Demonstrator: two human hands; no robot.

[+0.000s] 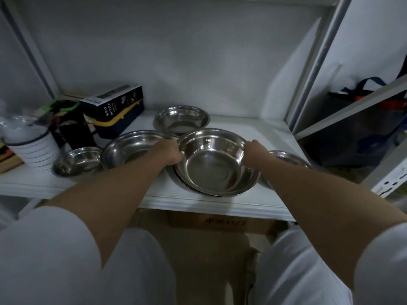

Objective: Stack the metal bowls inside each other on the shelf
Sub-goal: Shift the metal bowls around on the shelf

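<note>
While the big bowl sits tilted at the shelf front, nested over another bowl's rim beneath it, both hands are on it: left hand clamped on its left rim, right hand clamped on its right rim. Just left of the left grip lies a wide bowl, a small bowl beyond it; behind the grips, a far bowl; right of the right grip, a half-hidden bowl.
</note>
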